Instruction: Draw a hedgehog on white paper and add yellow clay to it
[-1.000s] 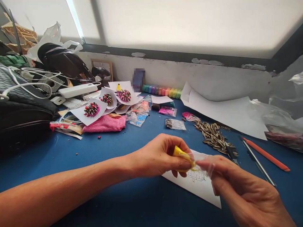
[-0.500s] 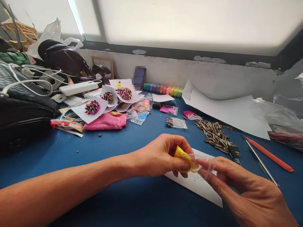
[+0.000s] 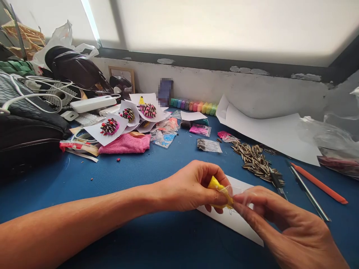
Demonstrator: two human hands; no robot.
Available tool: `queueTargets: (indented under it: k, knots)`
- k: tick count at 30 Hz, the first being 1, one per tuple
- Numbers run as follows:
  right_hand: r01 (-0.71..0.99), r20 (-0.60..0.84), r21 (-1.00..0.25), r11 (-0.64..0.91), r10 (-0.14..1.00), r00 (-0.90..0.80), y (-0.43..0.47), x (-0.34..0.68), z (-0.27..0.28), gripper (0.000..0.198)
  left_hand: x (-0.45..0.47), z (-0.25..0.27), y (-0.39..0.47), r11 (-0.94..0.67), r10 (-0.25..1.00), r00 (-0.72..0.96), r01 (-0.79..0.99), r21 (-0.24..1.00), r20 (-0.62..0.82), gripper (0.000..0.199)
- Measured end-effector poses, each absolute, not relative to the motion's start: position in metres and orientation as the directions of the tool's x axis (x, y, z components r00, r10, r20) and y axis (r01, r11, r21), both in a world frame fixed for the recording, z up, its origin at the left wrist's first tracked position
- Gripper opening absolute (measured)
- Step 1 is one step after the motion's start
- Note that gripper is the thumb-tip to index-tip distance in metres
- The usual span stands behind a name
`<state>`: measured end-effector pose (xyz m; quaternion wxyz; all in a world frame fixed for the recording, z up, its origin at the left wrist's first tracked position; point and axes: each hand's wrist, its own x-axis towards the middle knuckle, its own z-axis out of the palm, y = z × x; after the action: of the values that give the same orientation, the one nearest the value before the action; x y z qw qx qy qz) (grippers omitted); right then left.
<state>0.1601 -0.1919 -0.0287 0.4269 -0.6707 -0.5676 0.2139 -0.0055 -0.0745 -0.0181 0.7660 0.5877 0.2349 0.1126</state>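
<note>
Between thumb and fingers, my left hand (image 3: 193,186) pinches a lump of yellow modelling clay (image 3: 215,184) partly in a clear plastic wrapper (image 3: 244,196). The fingertips of my right hand (image 3: 286,220) are closed on the wrapper, close against the clay's right side. Beneath both hands lies a white sheet of paper (image 3: 249,233) with a line drawing, mostly covered by the hands. A pile of striped sunflower seeds (image 3: 254,160) is just beyond my right hand, with a black-handled craft knife (image 3: 277,182) by its near edge.
An orange pen-like stick (image 3: 319,183) and a metallic rod (image 3: 310,194) lie at right. Seed-covered clay figures on paper (image 3: 110,127) and a pink cloth (image 3: 125,144) are at left. Wrapped clay blocks (image 3: 193,106) line the wall. A black bag (image 3: 30,130) stands far left.
Both hands stay nearly in place, still on the clay and its wrapper. My right fingers have shifted slightly left, nearer the clay; the yellow lump has tilted a little.
</note>
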Motion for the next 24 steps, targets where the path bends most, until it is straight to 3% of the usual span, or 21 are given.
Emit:
queueTargets:
  k: [6,10,15,24]
  knots:
    - [0.607,0.255,-0.793,0.049,0.932,0.257,-0.193,0.162,-0.028,0.015,-0.003,-0.015,-0.074,0.316,0.477,0.844,0.093,0.944,-0.243,0.010]
    - [0.602,0.218,-0.799,-0.003,0.931,0.294,-0.193,0.165,-0.030,0.019,-0.004,-0.017,-0.075,0.324,0.495,0.842,0.051,0.945,-0.215,0.014]
    - [0.559,0.233,-0.828,0.041,0.932,0.278,-0.192,0.161,-0.031,0.014,-0.005,-0.025,-0.073,0.295,0.488,0.862,-0.015,0.955,-0.137,0.021]
    - [0.449,0.240,-0.891,0.072,0.913,0.330,-0.191,0.160,-0.033,0.008,-0.006,-0.030,-0.068,0.327,0.458,0.876,-0.009,0.945,-0.151,0.028]
